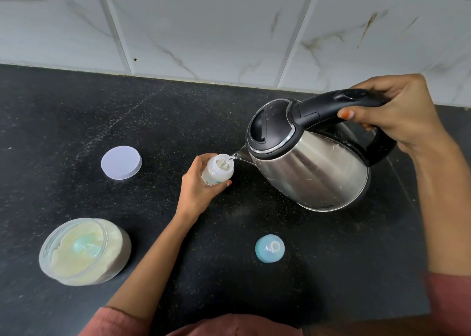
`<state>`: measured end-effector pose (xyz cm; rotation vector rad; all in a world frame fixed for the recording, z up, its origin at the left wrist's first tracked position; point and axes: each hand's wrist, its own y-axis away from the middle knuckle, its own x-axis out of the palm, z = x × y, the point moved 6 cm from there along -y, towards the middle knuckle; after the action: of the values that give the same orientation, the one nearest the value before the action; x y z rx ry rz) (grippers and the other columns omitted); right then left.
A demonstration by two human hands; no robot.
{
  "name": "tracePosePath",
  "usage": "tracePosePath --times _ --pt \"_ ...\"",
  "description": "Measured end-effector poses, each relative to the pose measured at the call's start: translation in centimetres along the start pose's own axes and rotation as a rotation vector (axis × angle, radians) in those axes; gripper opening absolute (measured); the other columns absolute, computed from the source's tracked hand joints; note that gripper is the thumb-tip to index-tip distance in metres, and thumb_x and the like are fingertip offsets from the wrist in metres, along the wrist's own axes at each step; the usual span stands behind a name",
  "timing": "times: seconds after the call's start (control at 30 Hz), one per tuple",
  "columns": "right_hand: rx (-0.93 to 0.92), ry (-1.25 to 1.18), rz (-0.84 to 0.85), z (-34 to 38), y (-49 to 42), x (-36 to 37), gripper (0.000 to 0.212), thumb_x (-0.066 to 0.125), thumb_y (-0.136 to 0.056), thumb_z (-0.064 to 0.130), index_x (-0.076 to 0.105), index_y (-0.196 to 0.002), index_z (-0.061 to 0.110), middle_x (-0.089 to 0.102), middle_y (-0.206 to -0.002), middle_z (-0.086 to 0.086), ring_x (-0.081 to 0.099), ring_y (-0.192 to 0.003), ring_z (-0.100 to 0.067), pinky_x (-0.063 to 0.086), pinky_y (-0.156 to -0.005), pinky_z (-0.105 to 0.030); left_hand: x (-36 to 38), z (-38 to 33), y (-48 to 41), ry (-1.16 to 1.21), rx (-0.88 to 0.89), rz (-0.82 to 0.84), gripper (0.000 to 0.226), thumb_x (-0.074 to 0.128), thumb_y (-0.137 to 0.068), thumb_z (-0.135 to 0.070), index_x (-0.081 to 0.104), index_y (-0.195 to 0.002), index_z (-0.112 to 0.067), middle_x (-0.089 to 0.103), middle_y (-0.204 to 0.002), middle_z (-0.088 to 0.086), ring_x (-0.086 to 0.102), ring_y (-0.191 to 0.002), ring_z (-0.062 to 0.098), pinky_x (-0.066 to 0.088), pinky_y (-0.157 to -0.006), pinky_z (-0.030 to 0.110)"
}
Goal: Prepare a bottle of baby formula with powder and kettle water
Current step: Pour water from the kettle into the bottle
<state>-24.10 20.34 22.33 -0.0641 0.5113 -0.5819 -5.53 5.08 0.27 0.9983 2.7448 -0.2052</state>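
My left hand grips a small white baby bottle standing open-mouthed on the black counter. My right hand grips the black handle of a steel kettle, tilted to the left. Its spout sits at the bottle's mouth, and a thin stream of water runs into the bottle. At the lower left stands an open clear jar of pale powder with a blue scoop lying in it. The bottle's blue cap with teat rests on the counter in front of the kettle.
A round pale lilac jar lid lies flat to the left of the bottle. A white marbled tile wall rises along the counter's back edge. The counter's front edge runs close to my body at the bottom.
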Motion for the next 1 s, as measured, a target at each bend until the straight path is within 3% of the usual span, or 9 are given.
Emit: tracePosePath --times 0.3,0.43,0.63,0.83,1.0 --pt "-0.023 0.008 -0.005 0.20 0.10 -0.25 0.034 0.077 -0.044 0.060 0.072 -0.071 0.041 0.066 -0.057 0.020 0.050 -0.039 -0.001 0.037 -0.039 -0.009 0.12 0.08 -0.02 -0.003 -0.013 -0.002 0.058 0.083 -0.063 -0.010 0.051 -0.110 -0.023 0.055 -0.104 -0.020 0.053 -0.104 0.007 0.038 -0.078 0.000" --pt "-0.037 0.030 -0.015 0.24 0.06 -0.41 0.026 0.081 -0.046 0.045 0.072 -0.069 0.043 0.065 -0.056 0.021 0.050 -0.039 -0.001 0.037 -0.039 -0.008 0.17 0.08 0.00 -0.004 -0.010 0.003 0.058 0.083 -0.063 -0.011 0.052 -0.111 -0.022 0.057 -0.107 -0.015 0.053 -0.105 0.007 0.038 -0.079 0.001" --pt "-0.044 0.032 -0.037 0.28 0.06 -0.59 0.021 0.079 -0.049 0.039 0.072 -0.068 0.042 0.065 -0.056 0.021 0.050 -0.039 0.000 0.036 -0.039 -0.008 0.10 0.00 0.03 0.004 -0.008 0.000 0.058 0.082 -0.063 -0.011 0.051 -0.111 -0.024 0.055 -0.106 -0.020 0.052 -0.105 0.006 0.038 -0.080 0.001" --pt "-0.033 0.002 -0.011 0.59 0.19 -0.36 0.030 0.078 -0.047 0.057 0.072 -0.071 0.040 0.067 -0.059 0.021 0.051 -0.040 0.000 0.037 -0.040 -0.008 0.15 -0.08 0.03 0.004 -0.014 0.004 0.059 0.083 -0.063 -0.010 0.051 -0.111 -0.024 0.055 -0.105 -0.019 0.052 -0.105 0.006 0.036 -0.078 -0.002" --pt "-0.042 0.017 -0.013 0.72 0.20 -0.28 0.026 0.079 -0.047 0.052 0.072 -0.069 0.042 0.066 -0.057 0.022 0.052 -0.040 0.001 0.036 -0.039 -0.008 0.23 -0.22 0.11 0.006 -0.010 0.006 0.058 0.082 -0.063 -0.009 0.050 -0.108 -0.026 0.054 -0.103 -0.023 0.051 -0.102 0.004 0.035 -0.078 -0.002"
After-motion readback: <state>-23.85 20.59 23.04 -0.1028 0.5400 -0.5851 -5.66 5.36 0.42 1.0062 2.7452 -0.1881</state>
